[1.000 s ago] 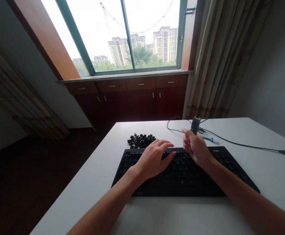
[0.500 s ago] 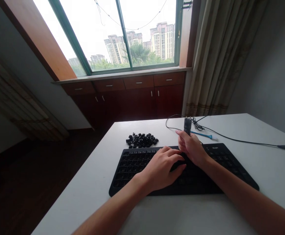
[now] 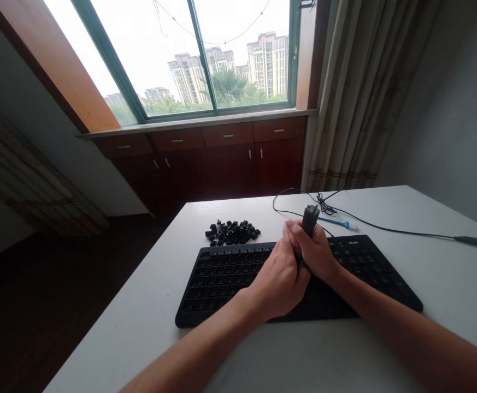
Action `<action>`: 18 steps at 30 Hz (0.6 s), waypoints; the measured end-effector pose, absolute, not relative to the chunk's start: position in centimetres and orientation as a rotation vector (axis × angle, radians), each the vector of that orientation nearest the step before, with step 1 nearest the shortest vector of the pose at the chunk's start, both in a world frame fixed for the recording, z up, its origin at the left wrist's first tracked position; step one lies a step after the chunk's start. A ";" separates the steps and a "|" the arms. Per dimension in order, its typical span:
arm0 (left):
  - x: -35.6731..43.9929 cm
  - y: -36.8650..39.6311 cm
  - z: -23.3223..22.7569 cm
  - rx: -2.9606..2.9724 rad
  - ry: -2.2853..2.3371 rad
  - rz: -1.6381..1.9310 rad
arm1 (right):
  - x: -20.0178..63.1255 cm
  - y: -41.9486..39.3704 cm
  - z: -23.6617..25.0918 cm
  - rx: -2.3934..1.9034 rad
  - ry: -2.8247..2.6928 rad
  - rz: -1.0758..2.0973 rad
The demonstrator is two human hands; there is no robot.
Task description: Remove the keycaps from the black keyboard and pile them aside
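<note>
Bare forearms, no sleeves, no jewellery

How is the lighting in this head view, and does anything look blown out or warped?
Head view: the window is blown out to white sky, leaving the cabinets and floor dim; the black keyboard keeps little key detail. The wide lens bows the curtain and window frame. The hands are sharp, with no motion blur.

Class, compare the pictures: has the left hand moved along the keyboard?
Yes. The left hand slid right along the keyboard, meeting the right hand gripping the tool.
</note>
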State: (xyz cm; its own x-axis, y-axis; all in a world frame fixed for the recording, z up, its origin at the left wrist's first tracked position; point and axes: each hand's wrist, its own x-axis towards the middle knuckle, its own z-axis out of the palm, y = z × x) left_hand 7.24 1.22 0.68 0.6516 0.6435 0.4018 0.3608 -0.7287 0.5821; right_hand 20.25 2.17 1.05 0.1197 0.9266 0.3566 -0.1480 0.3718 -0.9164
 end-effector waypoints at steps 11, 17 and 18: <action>8.3 1.1 0.3 2.314 0.739 0.917 | 20.4 2.3 0.8 -0.832 -1.088 0.935; 8.3 1.2 -0.1 2.328 0.789 0.850 | 20.0 2.3 1.3 -0.750 -1.007 0.996; 8.2 1.2 -0.1 2.329 0.802 0.836 | 19.9 2.2 1.4 -0.742 -0.999 0.999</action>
State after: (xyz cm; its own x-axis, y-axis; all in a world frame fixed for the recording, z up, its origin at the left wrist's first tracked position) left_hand 8.21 1.21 -0.15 0.6315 0.6781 0.3761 0.3477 -0.6811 0.6443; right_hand 19.94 2.25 1.45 0.1964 0.9240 0.3280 -0.3274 0.3771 -0.8664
